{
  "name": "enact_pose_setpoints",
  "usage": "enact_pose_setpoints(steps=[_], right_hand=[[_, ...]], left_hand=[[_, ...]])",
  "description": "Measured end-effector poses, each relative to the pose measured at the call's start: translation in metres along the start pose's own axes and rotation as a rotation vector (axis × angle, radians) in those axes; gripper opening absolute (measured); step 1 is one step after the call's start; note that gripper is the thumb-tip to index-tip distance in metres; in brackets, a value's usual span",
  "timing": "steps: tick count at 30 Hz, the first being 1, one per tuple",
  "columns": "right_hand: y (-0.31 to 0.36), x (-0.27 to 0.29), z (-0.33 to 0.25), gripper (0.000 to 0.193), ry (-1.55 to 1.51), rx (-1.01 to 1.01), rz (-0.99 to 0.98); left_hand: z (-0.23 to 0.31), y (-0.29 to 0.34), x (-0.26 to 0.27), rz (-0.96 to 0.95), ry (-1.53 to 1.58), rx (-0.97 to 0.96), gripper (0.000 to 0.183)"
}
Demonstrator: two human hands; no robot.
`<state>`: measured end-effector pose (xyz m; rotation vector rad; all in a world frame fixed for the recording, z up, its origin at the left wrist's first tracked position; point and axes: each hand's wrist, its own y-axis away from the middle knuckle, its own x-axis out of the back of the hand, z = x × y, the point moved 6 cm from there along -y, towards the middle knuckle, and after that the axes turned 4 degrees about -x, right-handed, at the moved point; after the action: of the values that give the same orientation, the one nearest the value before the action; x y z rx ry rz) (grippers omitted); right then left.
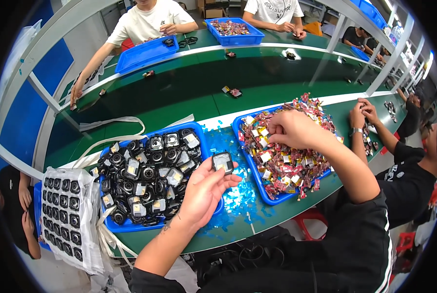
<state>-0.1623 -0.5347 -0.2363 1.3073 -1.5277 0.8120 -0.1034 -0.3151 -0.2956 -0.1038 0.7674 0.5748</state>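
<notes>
My left hand (199,195) is palm up, with thumb and fingers closed on a black square watch case (223,162). The open side of the case faces up and shows a pale inside. Over the right-hand blue tray (255,179) my right hand (296,129) is bent down in a pinch. Its fingertips reach the heap of small red, yellow and white electronic parts (289,168); whatever they grip is hidden. To the left, a blue tray (205,142) is piled with black watch cases (147,173), some showing round backs, others their open sides.
Bits of blue film (235,195) litter the green bench between the trays. A white foam sheet of watch cases (62,219) lies at far left beside white strapping (108,141). Beyond a white rail, scattered parts lie on a green conveyor (179,80). Co-workers sit opposite and to the right.
</notes>
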Motion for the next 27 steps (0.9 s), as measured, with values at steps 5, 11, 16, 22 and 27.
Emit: enact_pose_setpoints(steps=[5,11,16,22,27], right_hand=[[0.007,0.005,0.004,0.015,-0.185,0.040,0.063],[0.015,0.018,0.016,0.011,-0.342,-0.144,0.141],[0.023,0.027,0.020,0.015,-0.692,-0.157,0.295],[0.019,0.034,0.050,0.015,-0.812,-0.203,0.328],[0.030,0.044,0.044,0.015,-0.208,-0.100,0.396]], left_hand=[[0.004,0.001,-0.005,0.004,-0.124,-0.066,0.025],[0.006,0.001,0.003,0.062,-0.204,-0.106,0.025],[0.006,0.003,-0.002,0.068,-0.204,-0.094,0.041],[-0.001,0.002,0.004,-0.046,-0.427,-0.092,0.023],[-0.004,0.002,0.000,-0.063,-0.478,-0.126,0.023]])
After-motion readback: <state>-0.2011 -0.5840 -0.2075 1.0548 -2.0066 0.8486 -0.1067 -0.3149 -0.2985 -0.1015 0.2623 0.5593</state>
